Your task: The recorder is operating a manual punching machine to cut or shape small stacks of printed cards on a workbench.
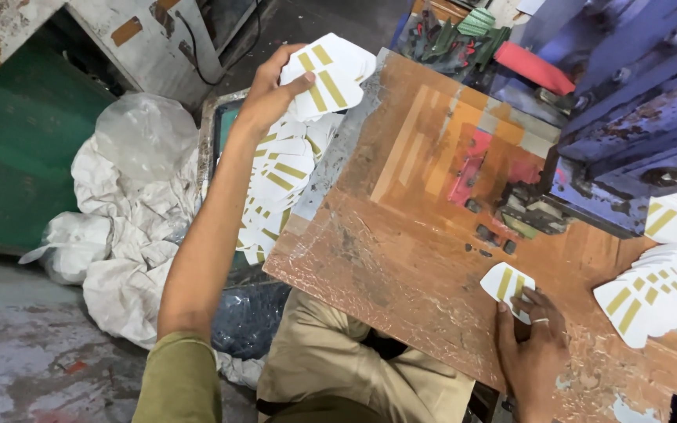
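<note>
My left hand [269, 88] is stretched out past the left edge of the worn brown worktable [401, 235] and grips a small stack of white die-cut cards with yellow stripes [329, 74]. Below it a heap of the same cards [280, 184] lies in a tray beside the table. My right hand [533, 345], with a ring on one finger, rests on the table near its front edge and pinches a single striped card [505, 283].
A blue metal press [628, 102] stands at the table's back right. More striped cards [656, 294] are fanned at the right. White plastic sacks [131, 204] lie on the floor at left, by a green bin [17, 141].
</note>
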